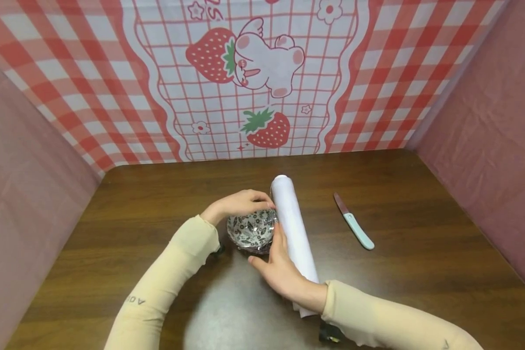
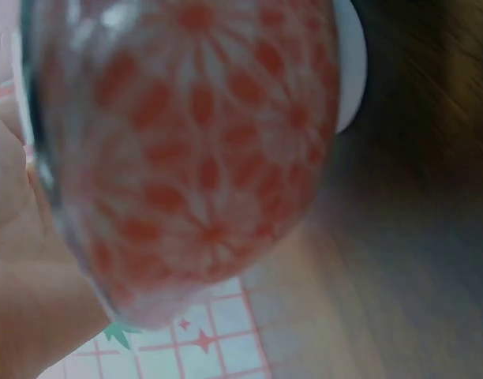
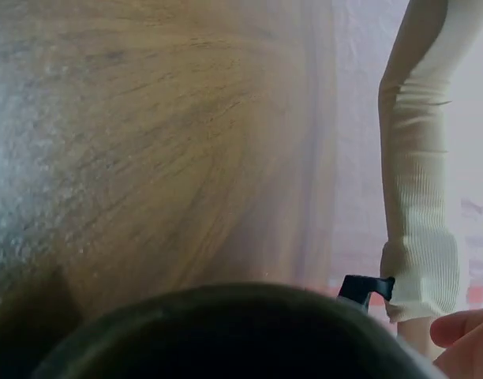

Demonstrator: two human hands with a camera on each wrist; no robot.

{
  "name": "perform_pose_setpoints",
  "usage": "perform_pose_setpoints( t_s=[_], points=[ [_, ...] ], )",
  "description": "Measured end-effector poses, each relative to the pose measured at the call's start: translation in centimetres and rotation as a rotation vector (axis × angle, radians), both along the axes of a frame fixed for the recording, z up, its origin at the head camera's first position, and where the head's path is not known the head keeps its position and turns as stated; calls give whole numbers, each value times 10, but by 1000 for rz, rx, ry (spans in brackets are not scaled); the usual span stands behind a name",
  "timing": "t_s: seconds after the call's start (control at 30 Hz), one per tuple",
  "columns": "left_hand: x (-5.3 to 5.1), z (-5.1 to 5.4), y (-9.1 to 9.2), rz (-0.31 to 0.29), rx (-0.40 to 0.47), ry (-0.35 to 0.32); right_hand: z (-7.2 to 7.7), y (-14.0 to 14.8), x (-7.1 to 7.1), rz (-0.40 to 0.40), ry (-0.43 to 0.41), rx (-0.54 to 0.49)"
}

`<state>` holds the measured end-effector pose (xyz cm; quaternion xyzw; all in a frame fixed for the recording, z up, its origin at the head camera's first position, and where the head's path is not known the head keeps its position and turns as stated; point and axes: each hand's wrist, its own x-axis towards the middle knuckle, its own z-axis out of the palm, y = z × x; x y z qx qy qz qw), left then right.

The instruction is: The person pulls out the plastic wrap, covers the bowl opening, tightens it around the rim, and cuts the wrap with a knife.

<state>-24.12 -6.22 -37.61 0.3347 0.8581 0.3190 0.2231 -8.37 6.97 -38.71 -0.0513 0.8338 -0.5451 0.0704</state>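
Observation:
A bowl (image 1: pixel 250 230) with a dark floral inside and glossy clear film over it sits between both hands. In the left wrist view, the outer wall of the bowl (image 2: pixel 202 150) shows red and white flowers. My left hand (image 1: pixel 244 202) reaches over the far rim, fingers extended to the right and touching it. Against the bowl's right side lies my right hand (image 1: pixel 281 268), its fingers fairly straight and the thumb apart near the front rim. In the right wrist view a dark curved edge (image 3: pixel 241 296) fills the bottom, too dim to make out well.
A white roll of plastic wrap (image 1: pixel 294 226) lies lengthwise just right of the bowl, partly behind the right hand. Farther right is a knife (image 1: pixel 358 230) with a light blue handle. Checked cloth (image 1: pixel 262 97) hangs behind the wooden table (image 1: pixel 415 243); pink cloth flanks both sides.

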Motion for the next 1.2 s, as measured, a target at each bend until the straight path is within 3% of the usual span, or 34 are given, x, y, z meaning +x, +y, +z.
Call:
perform_pose_setpoints(
  t_s=[0.17,0.33,0.6,0.8,1.0,1.2],
  points=[
    [-2,-6,-11,25,78,-51,-4,-3,-5,-28,24,-42],
    [-4,-15,-25,96,201,-174,-7,-6,-12,-46,-4,-83],
    [2,-36,-37,280,406,-367,-10,-16,-21,-114,-45,-165],
    [12,-49,-37,458,557,-504,-7,-18,-25,-120,-96,-191],
    [21,-48,-35,540,577,-498,5,-10,-25,-94,-263,-332],
    [29,-46,-33,644,550,-446,24,1,-25,32,-382,-435]
  ],
)
